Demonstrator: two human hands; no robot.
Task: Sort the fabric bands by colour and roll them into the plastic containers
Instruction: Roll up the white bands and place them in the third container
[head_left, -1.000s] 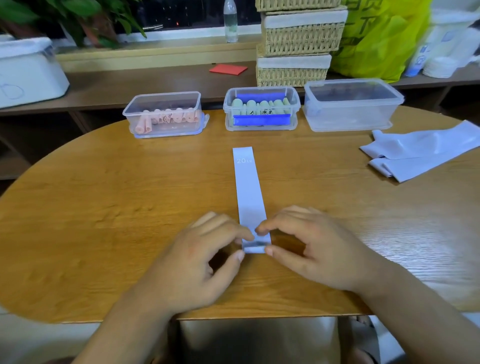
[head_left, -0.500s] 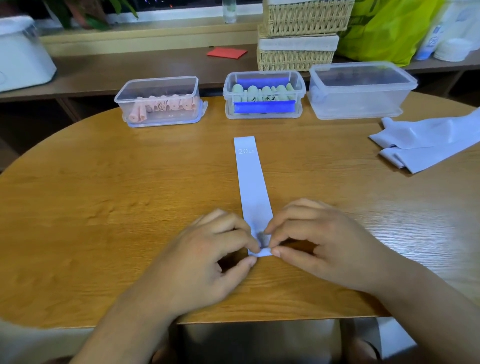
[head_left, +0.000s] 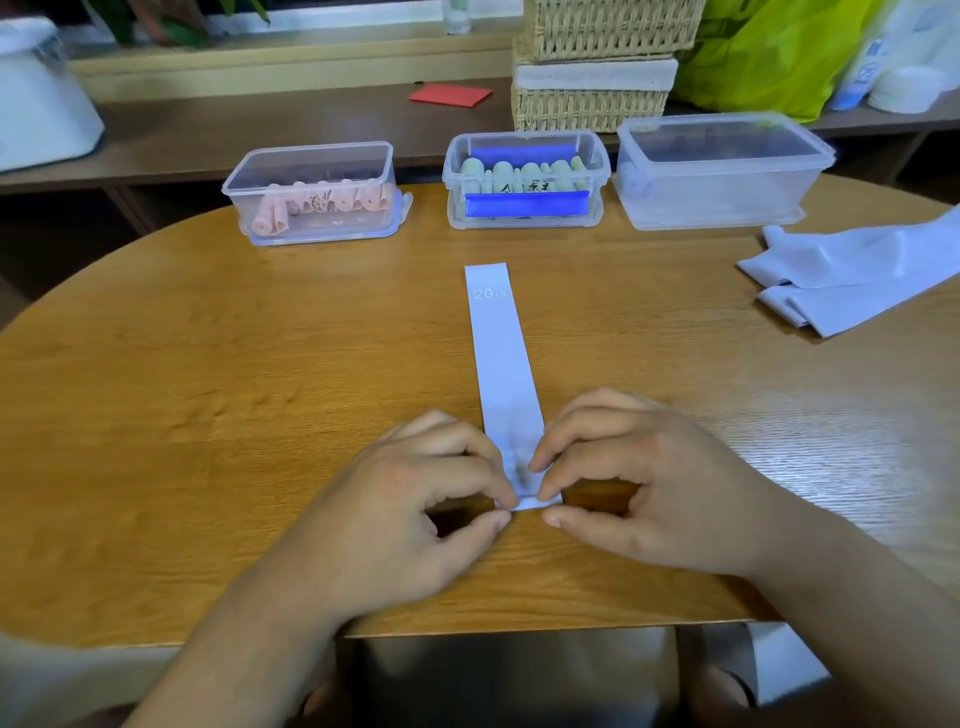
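At lower centre, our left hand (head_left: 395, 514) and right hand (head_left: 639, 493) both pinch the near end of the pale band (head_left: 498, 353), whose length stretches straight up the frame, away from our grip.

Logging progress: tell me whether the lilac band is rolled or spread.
Mostly spread: the band lies flat on the table; left hand and right hand pinch only its near end.
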